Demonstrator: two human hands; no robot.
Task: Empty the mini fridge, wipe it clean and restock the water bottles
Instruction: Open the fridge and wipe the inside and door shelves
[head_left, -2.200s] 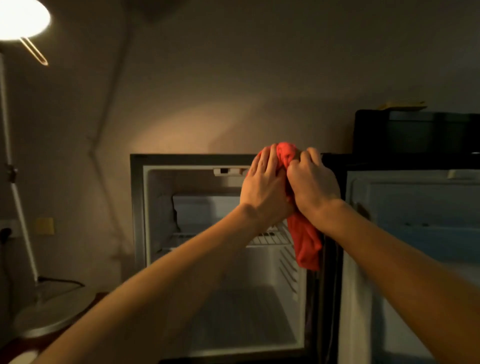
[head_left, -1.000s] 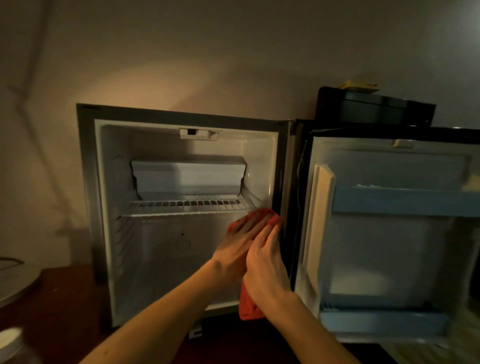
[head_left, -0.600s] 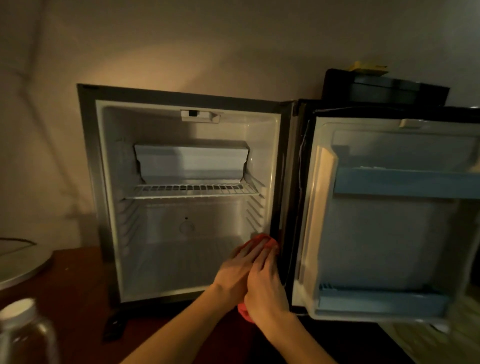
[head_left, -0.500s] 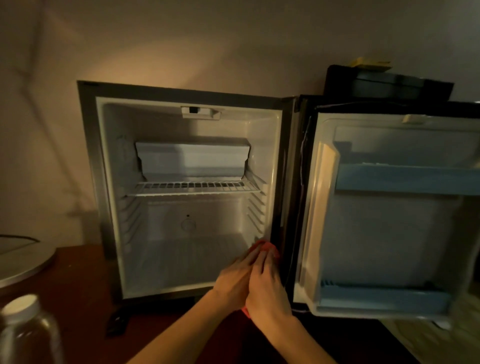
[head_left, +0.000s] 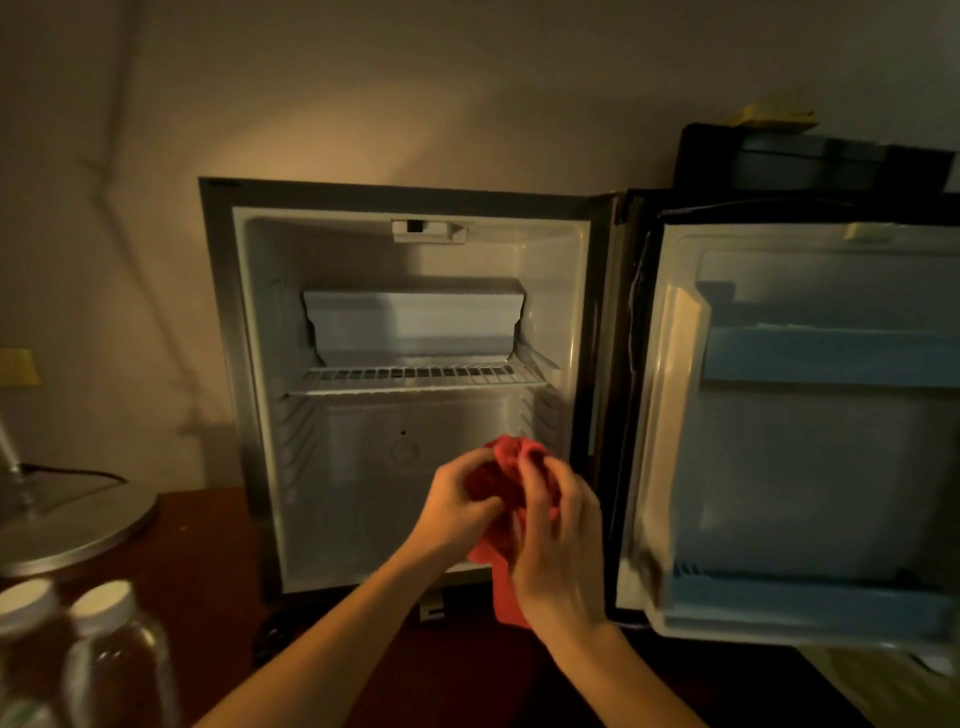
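Note:
The mini fridge (head_left: 223, 364) stands open on a dark wooden surface, its inside bare apart from a wire shelf (head_left: 415, 382) and a small freezer box. Its door (head_left: 810, 467) swings out to the right with pale blue shelves. In front of the lower right of the opening, my left hand (head_left: 454, 512) and my right hand (head_left: 553, 535) both hold a bunched red cloth (head_left: 506, 470); a corner of it hangs down between them. Two clear water bottles (head_left: 111, 670) with white caps stand at the bottom left.
A round metal lamp base (head_left: 67, 525) with a cable sits on the wood to the left. A dark box (head_left: 810, 161) with something yellow on top stands behind the fridge door. The wall rises directly behind the fridge.
Both hands slid the cloth down the fridge's right front edge, then lifted off and bunched it between them. The view pulled back, bringing the bottles into sight.

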